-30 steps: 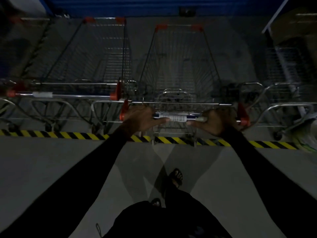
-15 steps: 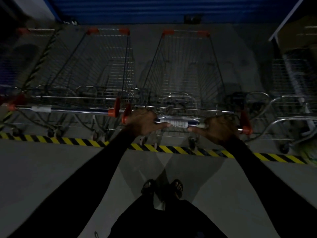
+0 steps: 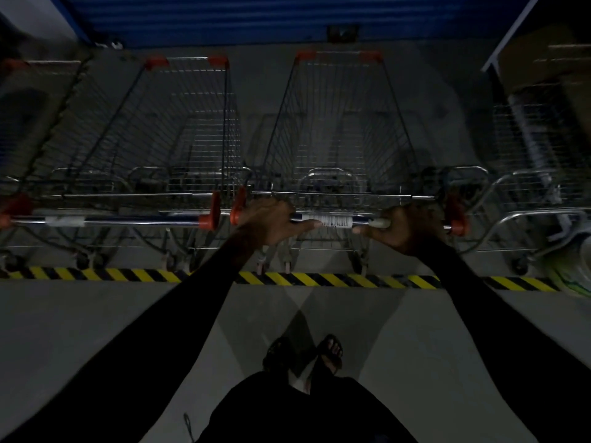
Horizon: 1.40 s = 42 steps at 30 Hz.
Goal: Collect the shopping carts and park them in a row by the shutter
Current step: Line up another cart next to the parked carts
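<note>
A wire shopping cart (image 3: pixel 339 123) with red corner caps stands in front of me, nose toward the blue shutter (image 3: pixel 256 17). My left hand (image 3: pixel 271 220) and my right hand (image 3: pixel 406 228) both grip its handle bar (image 3: pixel 335 221), one on each side of a white barcode label. A second cart (image 3: pixel 172 129) is parked right beside it on the left, handle bars almost in line. A third cart (image 3: pixel 28 123) shows dimly at the far left. The scene is dark.
A yellow-and-black striped line (image 3: pixel 303 279) crosses the floor just behind the carts' rear wheels. Another cart frame (image 3: pixel 537 193) and a white-and-green bag (image 3: pixel 575 276) sit at the right. My sandalled feet (image 3: pixel 329 353) stand on grey concrete behind the line.
The cart has rolled forward toward the shutter, drawing level with the cart on its left. My feet have come together behind the striped line. Both hands stay on the handle.
</note>
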Motion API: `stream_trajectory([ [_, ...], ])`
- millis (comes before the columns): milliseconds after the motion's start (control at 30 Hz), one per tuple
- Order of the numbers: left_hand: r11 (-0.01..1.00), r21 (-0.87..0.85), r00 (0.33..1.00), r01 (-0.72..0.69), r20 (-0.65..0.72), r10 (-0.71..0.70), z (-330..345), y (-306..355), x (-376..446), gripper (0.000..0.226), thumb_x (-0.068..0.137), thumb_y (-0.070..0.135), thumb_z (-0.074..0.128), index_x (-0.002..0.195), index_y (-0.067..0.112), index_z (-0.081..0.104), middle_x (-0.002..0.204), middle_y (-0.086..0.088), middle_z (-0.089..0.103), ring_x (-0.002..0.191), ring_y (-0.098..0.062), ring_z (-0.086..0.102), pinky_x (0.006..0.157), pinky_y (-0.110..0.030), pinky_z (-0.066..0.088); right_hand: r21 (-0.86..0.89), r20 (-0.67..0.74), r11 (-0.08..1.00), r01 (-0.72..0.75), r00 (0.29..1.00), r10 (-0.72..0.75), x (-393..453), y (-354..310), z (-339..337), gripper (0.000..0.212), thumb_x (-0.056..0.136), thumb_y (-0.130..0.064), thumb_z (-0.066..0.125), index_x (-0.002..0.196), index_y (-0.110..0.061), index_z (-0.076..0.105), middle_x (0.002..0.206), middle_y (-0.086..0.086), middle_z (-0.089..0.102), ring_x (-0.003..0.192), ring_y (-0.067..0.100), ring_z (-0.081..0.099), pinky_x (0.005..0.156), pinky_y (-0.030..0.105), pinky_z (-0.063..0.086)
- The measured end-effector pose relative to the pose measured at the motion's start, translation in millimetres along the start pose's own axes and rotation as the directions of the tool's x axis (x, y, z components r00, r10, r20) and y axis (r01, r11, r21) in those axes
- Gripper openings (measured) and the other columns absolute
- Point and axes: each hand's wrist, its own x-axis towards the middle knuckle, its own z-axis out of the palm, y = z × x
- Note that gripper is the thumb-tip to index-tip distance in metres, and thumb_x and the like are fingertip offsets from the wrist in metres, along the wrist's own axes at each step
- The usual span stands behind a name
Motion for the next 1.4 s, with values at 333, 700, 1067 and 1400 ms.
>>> stream_trajectory([
  [333, 0.998, -0.050, 0.999, -0.044, 0.010, 0.045, 1, -10, 4, 0.091, 0.080, 0.105, 0.020, 0.073, 0.027, 0.066, 0.071, 0.006, 0.066, 0.069, -0.014, 0.065, 0.072, -0.033, 0.051, -0.110, -0.016, 0.994, 0.004, 1.000, -0.005, 2, -10, -6, 0.108, 0.069, -0.110, 0.017, 0.094, -0.026, 0.082, 0.067, -0.001, 0.070, 0.067, 0.015, 0.069, 0.055, 0.028, 0.043],
  [700, 0.959, -0.276, 0.989, -0.066, -0.148, 0.025, -5, -14, 3, 0.090, 0.082, 0.103, 0.023, 0.071, 0.022, 0.061, 0.064, 0.007, 0.061, 0.061, -0.009, 0.059, 0.065, -0.030, 0.047, -0.139, -0.056, 0.990, 0.002, 0.998, -0.010, 8, -16, -23, 0.074, 0.086, -0.095, 0.017, 0.066, -0.030, 0.045, 0.061, -0.009, 0.047, 0.064, 0.021, 0.059, 0.063, 0.033, 0.044],
  [1067, 0.974, -0.195, 0.992, -0.118, -0.070, 0.106, 0, -18, -7, 0.059, 0.096, 0.084, 0.043, 0.068, 0.031, 0.047, 0.067, 0.012, 0.055, 0.061, 0.001, 0.052, 0.059, -0.025, 0.032, -0.119, -0.014, 0.993, 0.009, 1.000, -0.011, 14, -55, -2, 0.092, 0.080, -0.101, 0.008, 0.075, -0.030, 0.067, 0.081, -0.001, 0.076, 0.088, 0.025, 0.075, 0.078, 0.037, 0.057],
  [1400, 0.986, -0.114, 0.982, -0.121, -0.156, 0.102, 11, 0, -15, 0.066, 0.093, 0.089, 0.033, 0.074, 0.029, 0.053, 0.072, 0.002, 0.069, 0.070, -0.015, 0.064, 0.068, -0.030, 0.048, -0.239, -0.025, 0.970, -0.033, 0.999, 0.027, -5, -29, 2, 0.101, 0.082, -0.101, 0.010, 0.092, -0.030, 0.081, 0.080, -0.004, 0.077, 0.082, 0.018, 0.073, 0.076, 0.037, 0.058],
])
